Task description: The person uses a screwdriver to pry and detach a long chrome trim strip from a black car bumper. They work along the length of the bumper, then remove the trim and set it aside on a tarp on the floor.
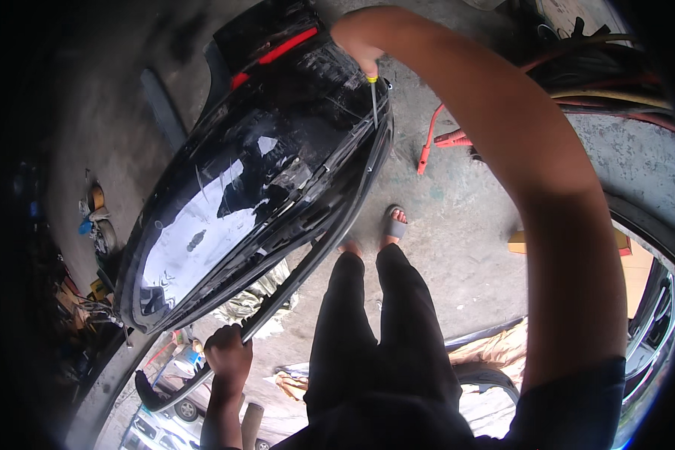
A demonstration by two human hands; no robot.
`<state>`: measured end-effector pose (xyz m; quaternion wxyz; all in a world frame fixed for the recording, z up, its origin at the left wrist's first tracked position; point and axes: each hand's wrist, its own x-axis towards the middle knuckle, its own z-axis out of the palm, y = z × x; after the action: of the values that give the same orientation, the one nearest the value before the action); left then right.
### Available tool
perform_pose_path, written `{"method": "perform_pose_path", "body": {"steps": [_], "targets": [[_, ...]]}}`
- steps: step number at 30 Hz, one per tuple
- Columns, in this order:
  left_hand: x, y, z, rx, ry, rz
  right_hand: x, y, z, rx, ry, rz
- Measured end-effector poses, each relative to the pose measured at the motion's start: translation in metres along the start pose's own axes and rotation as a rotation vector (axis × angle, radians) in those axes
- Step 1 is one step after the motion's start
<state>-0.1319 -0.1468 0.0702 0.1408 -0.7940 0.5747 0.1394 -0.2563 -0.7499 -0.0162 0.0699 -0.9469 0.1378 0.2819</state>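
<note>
A large glossy black car body panel (266, 161) with a red strip (289, 46) near its far end lies slanting on my left. Along its near edge a long dark trim strip (292, 281) bows away from it, and my left hand (229, 351) is closed round this strip toward its lower end. At the panel's far right corner, my right hand (360, 54) grips a screwdriver (374, 101). Its yellow collar shows below the hand, and the metal shaft points down at the panel's edge, by the strip's far end. The handle is mostly hidden in my fingers.
Red clamps (450, 139) on cables lie on the concrete floor right of the panel. A loose dark bar (163, 105) lies beyond it. Assorted tools and rolls (97, 217) sit at far left. Crumpled plastic sheeting (251, 296) lies behind the strip; a cardboard box (637, 274) stands at right.
</note>
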Motion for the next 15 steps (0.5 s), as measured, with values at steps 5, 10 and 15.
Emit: {"method": "perform_pose_path", "body": {"steps": [5,10,15], "targets": [[0.001,-0.005,0.015,-0.132,-0.039,-0.096,-0.136,-0.098,0.067,0.304,0.142,0.330],[0.011,-0.019,0.030,-0.321,-0.126,-0.184,-0.253,-0.177,0.149,0.529,0.423,0.763],[0.025,-0.044,0.044,-0.373,-0.160,-0.090,-0.291,-0.203,0.221,1.890,0.545,1.161]]}}
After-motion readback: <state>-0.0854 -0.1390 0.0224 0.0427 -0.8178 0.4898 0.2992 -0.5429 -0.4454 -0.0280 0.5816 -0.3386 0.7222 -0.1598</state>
